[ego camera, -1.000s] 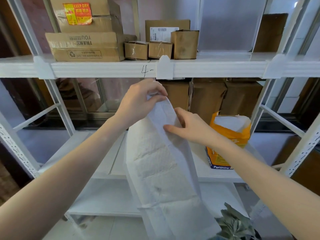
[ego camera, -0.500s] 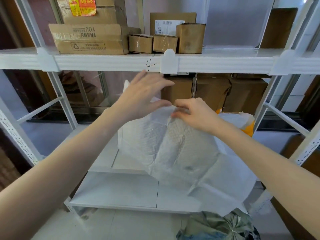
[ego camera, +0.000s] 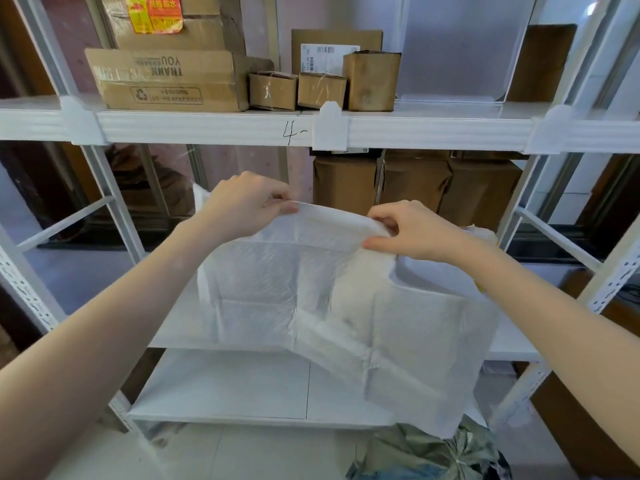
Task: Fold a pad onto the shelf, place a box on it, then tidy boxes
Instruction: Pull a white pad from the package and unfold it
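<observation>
The pad (ego camera: 311, 299), a white quilted sheet with fold creases, hangs spread open in front of the white metal shelf unit (ego camera: 221, 128), and we hold it up by its top edge. Our left hand (ego camera: 242, 206) pinches the upper left part of that edge, its fingers (ego camera: 280, 202) clenched on the material. Our right hand (ego camera: 412, 230) grips the upper right part, thumb underneath and fingers curled over, grasping the pad as well. The top edge runs fairly taut between the two hands. Below them the pad drapes down over the front of the middle shelf (ego camera: 512, 344) and its lower right corner reaches past the bottom shelf (ego camera: 221, 386).

On the top shelf, marked "4-" on its front rail, sits a wide flat carton (ego camera: 166, 79) printed "THANK YOU" upside down, with another carton (ego camera: 194, 26) bearing a red and yellow sticker stacked on it. Just beside it stand two small taped boxes (ego camera: 298, 90), touching each other, then a taller box (ego camera: 372, 79), with a labelled carton (ego camera: 332, 50) behind them. At the back of the middle shelf three brown cartons (ego camera: 415, 187) stand in a row, side by side. A crumpled dark bag (ego camera: 433, 452) lies on the floor at the lower right.
</observation>
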{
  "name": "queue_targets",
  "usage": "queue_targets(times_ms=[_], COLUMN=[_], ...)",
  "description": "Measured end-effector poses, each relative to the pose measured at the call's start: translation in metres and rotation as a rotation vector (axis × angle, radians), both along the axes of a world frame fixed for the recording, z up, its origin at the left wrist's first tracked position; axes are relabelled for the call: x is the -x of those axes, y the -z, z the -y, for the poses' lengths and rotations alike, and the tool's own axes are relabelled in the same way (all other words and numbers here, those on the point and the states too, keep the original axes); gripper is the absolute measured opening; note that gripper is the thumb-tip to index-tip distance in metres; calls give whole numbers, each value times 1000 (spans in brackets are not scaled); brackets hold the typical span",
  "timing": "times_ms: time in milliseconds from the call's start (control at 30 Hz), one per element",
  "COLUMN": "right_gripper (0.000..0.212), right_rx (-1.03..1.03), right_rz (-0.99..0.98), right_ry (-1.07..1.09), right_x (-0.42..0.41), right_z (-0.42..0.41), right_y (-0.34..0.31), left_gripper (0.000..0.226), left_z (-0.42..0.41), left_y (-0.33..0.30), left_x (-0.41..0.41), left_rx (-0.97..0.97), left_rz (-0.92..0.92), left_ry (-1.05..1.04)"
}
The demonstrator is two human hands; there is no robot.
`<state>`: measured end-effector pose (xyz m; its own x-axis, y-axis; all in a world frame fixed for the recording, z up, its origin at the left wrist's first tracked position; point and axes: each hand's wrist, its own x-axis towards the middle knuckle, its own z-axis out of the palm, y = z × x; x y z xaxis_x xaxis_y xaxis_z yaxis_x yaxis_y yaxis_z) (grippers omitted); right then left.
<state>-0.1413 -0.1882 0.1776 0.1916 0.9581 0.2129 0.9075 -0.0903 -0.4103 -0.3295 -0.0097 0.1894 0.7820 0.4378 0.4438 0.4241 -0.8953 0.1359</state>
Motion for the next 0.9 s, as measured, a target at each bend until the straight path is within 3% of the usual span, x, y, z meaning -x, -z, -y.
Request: queue_targets(times_ms=[133,300,500,667,900], right_gripper=[19,14,7,27,51], right_rx=[-3,-75,-210,-183,-49], right_rz=[6,-1,-5,95,17], right_ry=[-6,-81,-54,-20,178], right_x=[2,15,17,9,-8], right_z=[0,-7,-9,-5,9], right_y=[-2,-3,1,11,9], left_gripper=[19,45,34,36,26], left_z=[6,43,56,56,24], left_y=[0,-2,9,8,20], left_x=[0,-17,-38,-30,-10], left_rx=[52,100,316,335,314], left_rz=[-48,-111,-1,27,79], left_ry=[45,227,307,355,234])
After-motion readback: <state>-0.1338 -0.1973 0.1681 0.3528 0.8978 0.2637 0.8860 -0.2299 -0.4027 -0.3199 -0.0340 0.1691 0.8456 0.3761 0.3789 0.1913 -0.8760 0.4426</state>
